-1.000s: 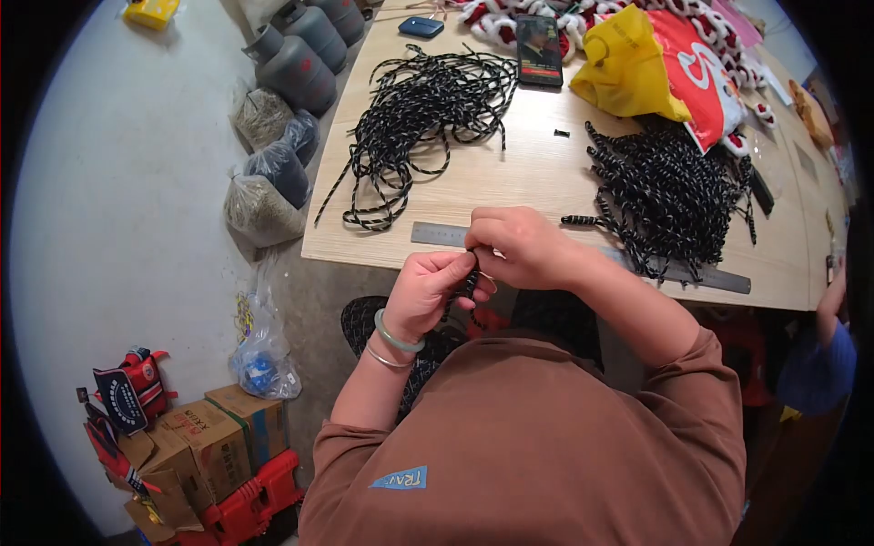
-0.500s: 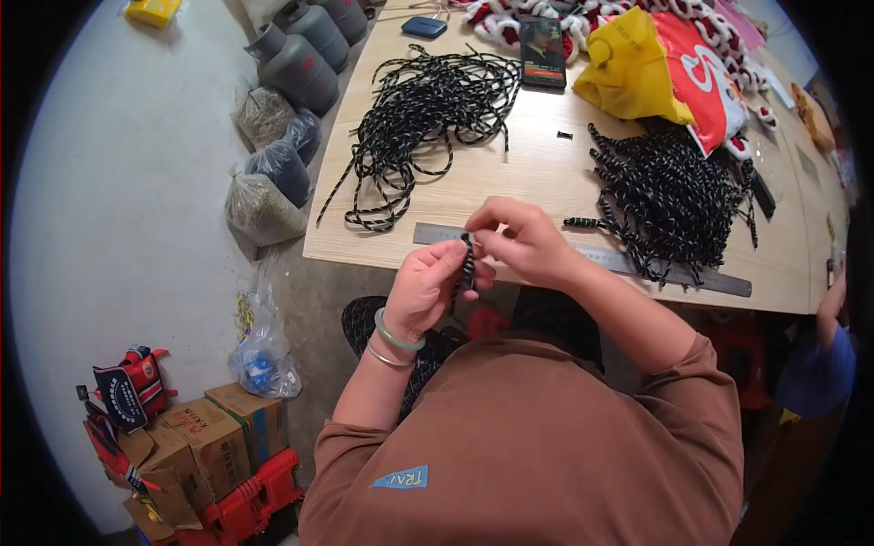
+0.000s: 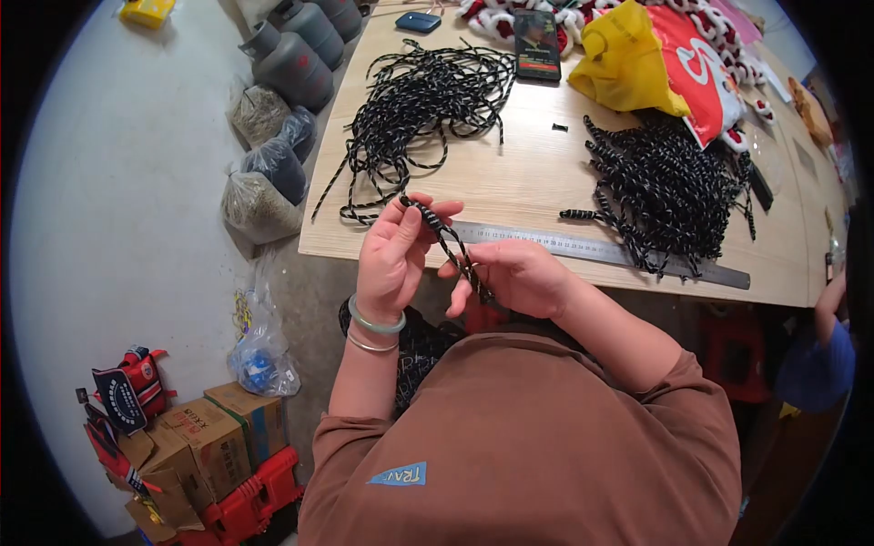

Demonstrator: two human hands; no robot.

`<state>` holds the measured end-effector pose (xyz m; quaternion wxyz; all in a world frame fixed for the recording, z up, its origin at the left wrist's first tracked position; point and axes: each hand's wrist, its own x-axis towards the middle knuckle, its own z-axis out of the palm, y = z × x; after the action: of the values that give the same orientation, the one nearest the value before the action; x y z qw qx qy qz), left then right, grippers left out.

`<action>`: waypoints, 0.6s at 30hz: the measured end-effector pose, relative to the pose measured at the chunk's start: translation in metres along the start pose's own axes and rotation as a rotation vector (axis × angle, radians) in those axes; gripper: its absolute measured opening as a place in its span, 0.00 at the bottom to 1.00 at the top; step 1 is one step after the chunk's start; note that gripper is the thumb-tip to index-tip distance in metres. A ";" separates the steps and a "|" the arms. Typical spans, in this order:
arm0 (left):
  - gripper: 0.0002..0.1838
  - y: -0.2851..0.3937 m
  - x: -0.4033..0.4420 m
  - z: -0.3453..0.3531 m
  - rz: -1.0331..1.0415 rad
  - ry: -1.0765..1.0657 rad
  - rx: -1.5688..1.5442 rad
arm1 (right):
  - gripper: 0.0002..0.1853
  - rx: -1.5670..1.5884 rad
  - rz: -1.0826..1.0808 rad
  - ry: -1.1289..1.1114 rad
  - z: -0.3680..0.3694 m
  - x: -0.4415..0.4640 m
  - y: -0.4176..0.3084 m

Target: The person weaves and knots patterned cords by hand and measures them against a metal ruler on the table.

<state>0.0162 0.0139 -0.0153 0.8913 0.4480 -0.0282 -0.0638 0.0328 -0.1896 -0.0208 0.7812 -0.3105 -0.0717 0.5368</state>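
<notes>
Between my hands is a black cord with light flecks, tightly coiled at its upper end and hanging as a loop below. My left hand pinches the coiled end between thumb and fingers, just off the front edge of the table. My right hand is closed around the lower part of the loop; its fingers partly hide the cord there. A steel ruler lies along the table's edge behind my hands. To the left rests a pile of loose cord, and to the right a heap of coiled cord pieces.
On the wooden table are a phone, a small black piece, a yellow bag and a red bag. Gas cylinders and filled sacks stand left. Another person's arm shows at right.
My left hand has moved left and up with the coiled end. The right hand has come down from the top of the cord to its lower loop, which now stretches between both hands.
</notes>
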 end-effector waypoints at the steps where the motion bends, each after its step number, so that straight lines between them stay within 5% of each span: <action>1: 0.12 0.000 0.000 -0.003 0.006 0.007 -0.002 | 0.21 -0.010 0.006 0.006 0.002 -0.001 -0.001; 7: 0.11 -0.001 0.000 -0.012 0.041 0.026 -0.017 | 0.17 -0.085 -0.001 0.009 -0.003 -0.003 0.001; 13: 0.12 -0.006 -0.003 -0.011 0.016 0.022 -0.040 | 0.16 -0.512 0.144 0.054 -0.002 -0.007 -0.007; 16: 0.12 -0.012 -0.005 -0.004 0.037 0.014 -0.018 | 0.15 -0.336 -0.276 0.100 0.002 0.005 0.000; 18: 0.12 -0.018 -0.008 -0.001 0.036 0.022 -0.041 | 0.15 -0.303 -0.323 0.145 0.000 0.008 -0.006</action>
<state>0.0068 0.0054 -0.0305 0.9015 0.4299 -0.0253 -0.0433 0.0414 -0.1843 -0.0194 0.8046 -0.4465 -0.1441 0.3640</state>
